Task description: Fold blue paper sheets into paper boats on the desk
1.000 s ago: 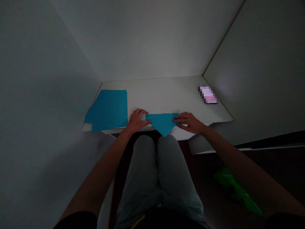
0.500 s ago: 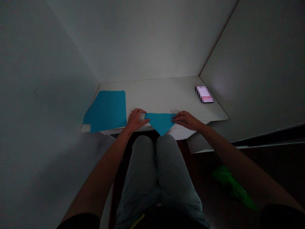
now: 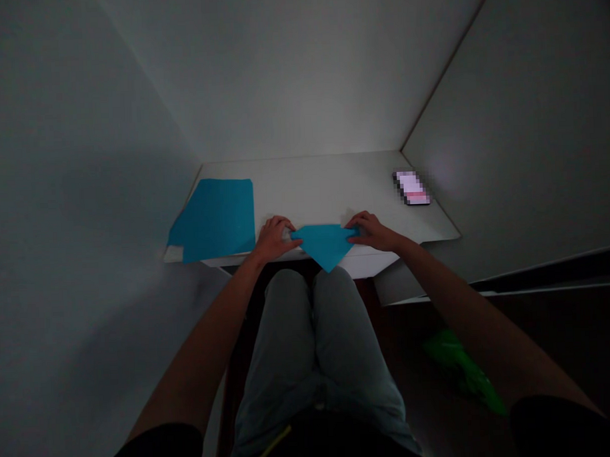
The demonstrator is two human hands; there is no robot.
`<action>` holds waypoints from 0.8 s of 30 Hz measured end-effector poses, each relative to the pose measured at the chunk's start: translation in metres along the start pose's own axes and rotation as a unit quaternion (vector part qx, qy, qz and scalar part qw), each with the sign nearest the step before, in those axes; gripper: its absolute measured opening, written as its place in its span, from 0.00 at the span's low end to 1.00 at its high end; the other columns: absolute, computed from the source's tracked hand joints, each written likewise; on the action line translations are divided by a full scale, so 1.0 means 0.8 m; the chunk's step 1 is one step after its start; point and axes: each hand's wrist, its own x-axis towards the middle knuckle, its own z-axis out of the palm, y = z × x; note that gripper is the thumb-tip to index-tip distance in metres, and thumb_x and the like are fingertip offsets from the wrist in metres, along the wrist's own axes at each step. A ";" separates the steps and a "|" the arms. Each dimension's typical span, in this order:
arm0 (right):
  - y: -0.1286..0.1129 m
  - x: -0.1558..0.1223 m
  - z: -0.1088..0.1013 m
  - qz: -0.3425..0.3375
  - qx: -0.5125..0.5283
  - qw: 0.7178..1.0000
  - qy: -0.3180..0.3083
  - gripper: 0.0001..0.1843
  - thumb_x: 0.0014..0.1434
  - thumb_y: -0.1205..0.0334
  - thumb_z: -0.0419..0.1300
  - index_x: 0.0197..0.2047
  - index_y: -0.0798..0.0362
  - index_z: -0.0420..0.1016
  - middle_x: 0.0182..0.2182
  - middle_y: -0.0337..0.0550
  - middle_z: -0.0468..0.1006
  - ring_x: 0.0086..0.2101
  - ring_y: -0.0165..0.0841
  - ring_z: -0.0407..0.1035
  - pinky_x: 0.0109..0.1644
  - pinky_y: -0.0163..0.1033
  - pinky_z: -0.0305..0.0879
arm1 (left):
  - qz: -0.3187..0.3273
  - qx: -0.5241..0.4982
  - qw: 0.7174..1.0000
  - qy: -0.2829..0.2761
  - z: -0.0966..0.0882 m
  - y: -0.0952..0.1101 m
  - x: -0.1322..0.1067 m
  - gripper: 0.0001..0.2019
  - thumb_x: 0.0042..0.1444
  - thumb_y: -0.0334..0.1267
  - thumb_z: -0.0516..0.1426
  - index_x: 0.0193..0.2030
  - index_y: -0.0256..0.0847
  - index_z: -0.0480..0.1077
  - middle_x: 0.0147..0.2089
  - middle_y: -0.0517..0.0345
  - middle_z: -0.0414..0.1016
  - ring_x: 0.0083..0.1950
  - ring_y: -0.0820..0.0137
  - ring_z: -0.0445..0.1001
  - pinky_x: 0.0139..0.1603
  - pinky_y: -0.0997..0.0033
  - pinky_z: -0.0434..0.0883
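Folded blue paper point(image 3: 325, 246) lies crosswise between my left hand point(image 3: 274, 239) and right hand point(image 3: 372, 231), each curled on a corner, grip unclear.

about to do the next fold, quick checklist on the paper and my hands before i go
Both hands on the folded blue paper: ok, left hand at its left corner, right hand at its right corner.
Paper's top edge straight: ok.
Lower tip on the white tabletop: cannot tell, it sits at the front edge.
Creases sharp: cannot tell, too dark.
Loose blue sheet apart from the folded paper: ok, it lies beyond the left hand.
Blurred phone out of the way: ok, it sits back right.
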 end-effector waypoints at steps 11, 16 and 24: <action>-0.020 -0.001 -0.005 0.004 0.074 0.997 -0.019 0.26 0.67 0.48 0.66 0.65 0.46 0.75 0.50 0.51 0.79 0.48 0.46 0.74 0.55 0.55 0.75 | 0.001 -0.003 1.000 0.001 -0.002 0.004 -0.001 0.23 0.55 0.50 0.73 0.55 0.48 0.78 0.63 0.50 0.75 0.65 0.51 0.71 0.69 0.45 0.68; -0.023 -0.001 -0.001 -0.027 0.039 0.999 0.006 0.15 0.68 0.47 0.66 0.52 0.45 0.81 0.51 0.51 0.78 0.54 0.48 0.72 0.64 0.59 0.68 | 0.022 -0.037 0.999 -0.012 -0.007 0.012 0.000 0.10 0.60 0.44 0.70 0.48 0.51 0.82 0.55 0.55 0.82 0.62 0.55 0.76 0.69 0.45 0.68; -0.051 -0.020 0.024 -0.049 0.020 0.993 0.108 0.10 0.72 0.55 0.60 0.51 0.44 0.81 0.48 0.46 0.85 0.49 0.45 0.77 0.59 0.56 0.68 | 0.021 -0.071 0.997 0.005 -0.012 0.018 -0.004 0.11 0.60 0.31 0.64 0.44 0.51 0.84 0.48 0.57 0.86 0.53 0.59 0.80 0.62 0.50 0.75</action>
